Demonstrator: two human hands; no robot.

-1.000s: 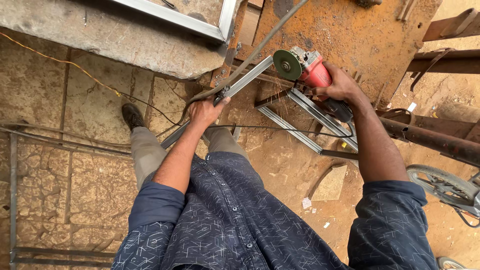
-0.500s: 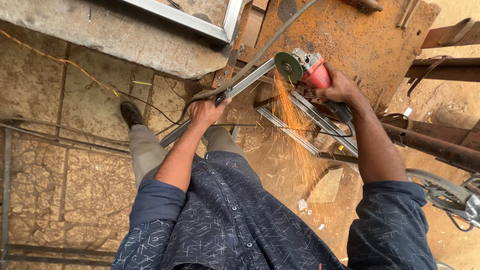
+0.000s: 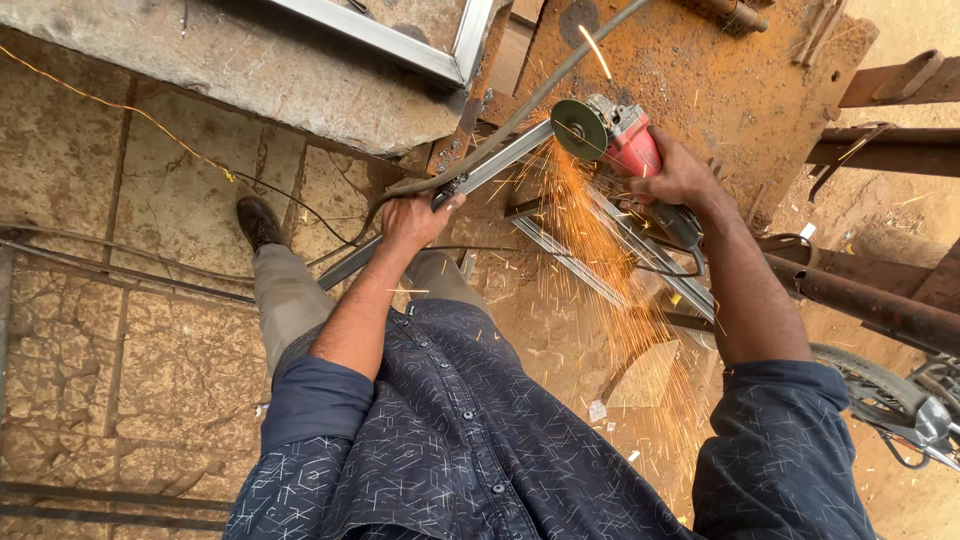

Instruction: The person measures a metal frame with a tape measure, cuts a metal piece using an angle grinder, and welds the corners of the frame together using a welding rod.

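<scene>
Slanting from left hand [image 3: 412, 218] up-right to grinder [image 3: 612, 135], steel bar [image 3: 490, 168]

A second ago the green disc [image 3: 579, 129] of the red angle grinder [image 3: 625, 140] turns clear of the long grey steel bar [image 3: 480, 175] and throws nothing. Half a second ago a thin stream of orange sparks falls from it. Now the spray of orange sparks [image 3: 600, 260] is much wider and denser, fanning down from the disc's edge across the rusty orange steel plate [image 3: 720, 80] and the ground toward the person's right sleeve, with one bright streak [image 3: 594, 38] flying up above the disc. The right hand [image 3: 680, 175] on the grinder sits slightly lower and nearer the bar than before
</scene>
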